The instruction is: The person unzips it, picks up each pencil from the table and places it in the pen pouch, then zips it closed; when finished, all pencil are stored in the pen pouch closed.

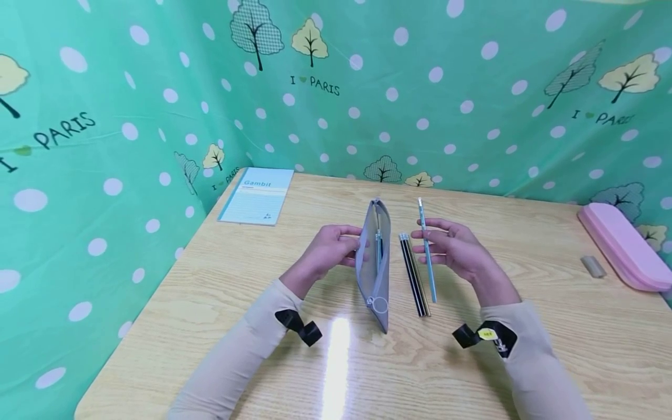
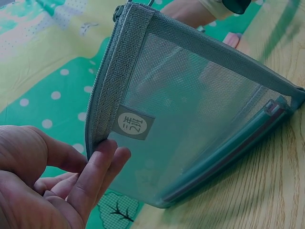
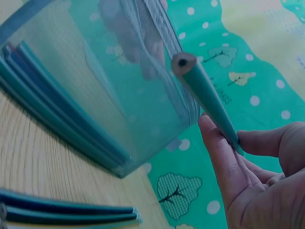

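Note:
A grey mesh zip pencil pouch (image 1: 374,262) stands on its edge with its top unzipped. My left hand (image 1: 333,251) pinches the pouch's side near the zip; a round label (image 2: 133,122) shows beside the fingertips. Several pencils (image 2: 228,152) lie inside along the bottom, seen through the mesh. My right hand (image 1: 454,248) holds one light blue pencil (image 1: 427,256) between thumb and fingers, to the right of the pouch. Its sharpened end (image 3: 183,63) points toward the right wrist camera. Several dark pencils (image 1: 413,274) lie side by side on the table between pouch and right hand.
A blue Gambit notebook (image 1: 257,196) lies at the table's back left. Toward the right are a grey eraser (image 1: 593,266) and a pink pencil case (image 1: 625,246). A green dotted cloth (image 1: 399,87) hangs behind the wooden table (image 1: 220,326).

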Action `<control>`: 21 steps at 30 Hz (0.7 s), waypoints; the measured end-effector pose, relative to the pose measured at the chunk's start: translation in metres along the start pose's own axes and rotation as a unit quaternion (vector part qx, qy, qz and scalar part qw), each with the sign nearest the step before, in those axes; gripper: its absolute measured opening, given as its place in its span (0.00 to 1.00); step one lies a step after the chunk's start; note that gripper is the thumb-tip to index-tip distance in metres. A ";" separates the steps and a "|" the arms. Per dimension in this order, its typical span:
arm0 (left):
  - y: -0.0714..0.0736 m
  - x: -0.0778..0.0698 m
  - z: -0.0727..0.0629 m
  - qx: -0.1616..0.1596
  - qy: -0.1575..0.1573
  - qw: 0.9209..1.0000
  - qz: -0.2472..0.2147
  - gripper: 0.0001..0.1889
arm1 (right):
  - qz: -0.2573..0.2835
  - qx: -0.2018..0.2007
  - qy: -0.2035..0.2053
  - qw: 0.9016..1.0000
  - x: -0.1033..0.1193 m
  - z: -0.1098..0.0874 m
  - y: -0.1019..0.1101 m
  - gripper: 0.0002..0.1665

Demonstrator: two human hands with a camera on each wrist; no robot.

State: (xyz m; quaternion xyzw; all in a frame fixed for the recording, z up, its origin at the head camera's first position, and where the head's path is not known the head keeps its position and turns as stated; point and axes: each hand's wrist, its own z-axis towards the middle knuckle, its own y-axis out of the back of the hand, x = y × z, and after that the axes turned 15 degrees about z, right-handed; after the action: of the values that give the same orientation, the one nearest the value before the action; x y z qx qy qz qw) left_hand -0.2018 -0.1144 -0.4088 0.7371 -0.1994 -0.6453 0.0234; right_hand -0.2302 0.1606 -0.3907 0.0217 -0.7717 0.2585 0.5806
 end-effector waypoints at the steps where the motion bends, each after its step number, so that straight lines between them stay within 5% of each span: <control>1: 0.000 0.000 0.000 0.001 0.001 1.000 -0.001 0.20 | -0.001 0.000 0.002 1.000 0.000 0.000 -0.002 0.31; 11: 0.000 -0.001 -0.001 0.001 -0.002 1.000 0.000 0.19 | 0.019 0.002 0.020 1.000 0.005 -0.003 -0.025 0.25; 21: 0.000 -0.004 -0.002 0.001 0.003 1.000 -0.007 0.20 | 0.011 -0.018 0.037 0.999 0.005 0.002 -0.051 0.34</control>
State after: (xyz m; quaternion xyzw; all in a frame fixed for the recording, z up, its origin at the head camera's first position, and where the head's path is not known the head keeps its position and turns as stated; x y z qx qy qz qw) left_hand -0.1998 -0.1137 -0.4049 0.7402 -0.1949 -0.6432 0.0191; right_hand -0.2170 0.1171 -0.3679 -0.0067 -0.7543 0.2515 0.6065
